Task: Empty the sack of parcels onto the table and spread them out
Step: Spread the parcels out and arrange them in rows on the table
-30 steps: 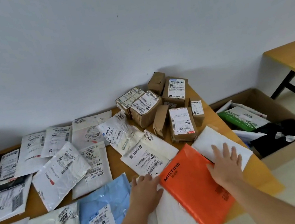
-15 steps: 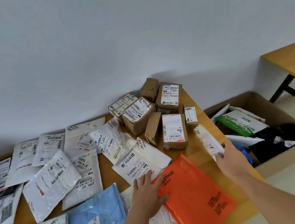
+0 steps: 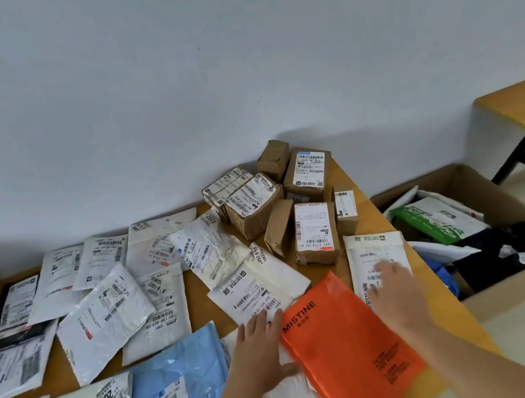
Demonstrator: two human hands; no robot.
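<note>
The right hand (image 3: pixel 396 294) presses flat, fingers straight, on a white padded mailer (image 3: pixel 377 257) just right of the orange parcel (image 3: pixel 345 351); the left hand (image 3: pixel 261 348), also a wide flat grip, rests at that parcel's left edge. Best to slide the mailer clear without overlap, away from the desk (image 3: pixel 393 218) edge beyond it.
</note>
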